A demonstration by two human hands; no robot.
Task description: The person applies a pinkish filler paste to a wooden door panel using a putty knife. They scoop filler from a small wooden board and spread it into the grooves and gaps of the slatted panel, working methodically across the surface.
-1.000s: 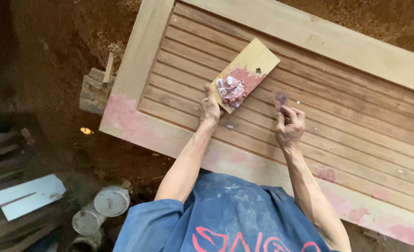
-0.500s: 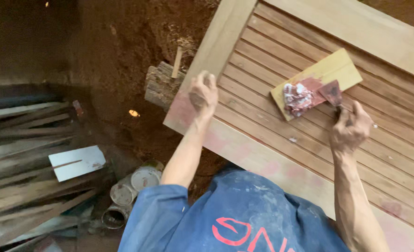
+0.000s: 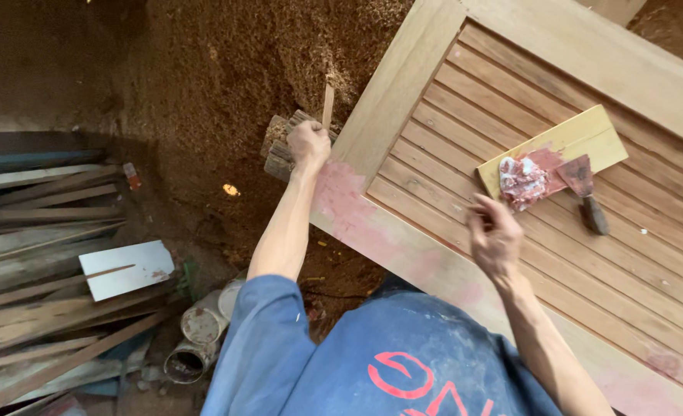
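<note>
A slatted wooden door panel (image 3: 526,146) lies flat, with pink filler smeared along its near frame. On the slats rests a small yellow board (image 3: 580,139) carrying a lump of pink-white putty (image 3: 520,181). A putty knife (image 3: 584,189) lies beside the lump, its blade on the board. My left hand (image 3: 308,144) reaches past the panel's left edge and closes on a thin wooden stick (image 3: 327,104) at a rough wood block (image 3: 278,150). My right hand (image 3: 493,235) hovers blurred over the slats, fingers loosely curled and holding nothing, a little left of the board.
Sawdust (image 3: 233,69) covers the ground beyond the panel. Long planks (image 3: 41,231) and a white board (image 3: 125,267) lie stacked at the left. Two or three small tins (image 3: 203,323) stand on the ground near my left elbow.
My left hand moved off the panel to the stick at the block. My right hand let go of the putty knife, which now lies on the board, and drew back left.
</note>
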